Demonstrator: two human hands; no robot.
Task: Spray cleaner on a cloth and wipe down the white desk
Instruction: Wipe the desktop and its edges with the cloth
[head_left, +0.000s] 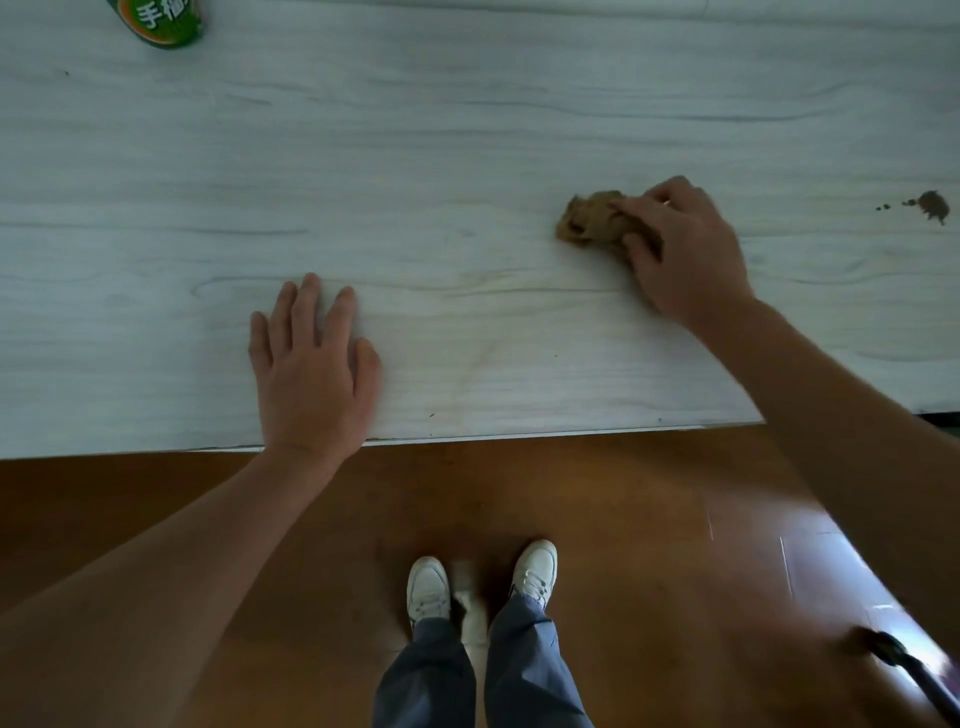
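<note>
White desk (467, 156), pale wood-grain top, fills the upper part of the view; its near edge runs across just below centre, slightly higher toward 3 o'clock. Below that edge, brown wood floor (623, 519) with a glare patch toward 4 o'clock. Both forearms are bare and enter from 7 and 4 o'clock. Legs in grey-blue trousers (524, 670) stand at 6 o'clock, ending in white sneakers (535, 569) with toes pointing at the desk. Left hand (311, 374) lies palm-down and flat on the desk top near the front edge, about 8 o'clock from view centre, fingers extended and a little apart, holding nothing. Right hand (685, 254) sits at about 3 o'clock from centre, fingers curled and pressed down over a crumpled brown cloth (592, 218); the cloth rests on the desk surface, and its free end sticks out from under the fingertips toward 9 o'clock. Dark brown stain (934, 205) on the desk at the far 3 o'clock side, well apart from the cloth, with a few small specks trailing from it toward 9 o'clock. Green container (161, 21) with an orange-and-white label, cut off by the frame at 11 o'clock, stands on the far part of the desk; type cannot be told. A dark blurred object at 5 o'clock on the floor, unidentifiable.
</note>
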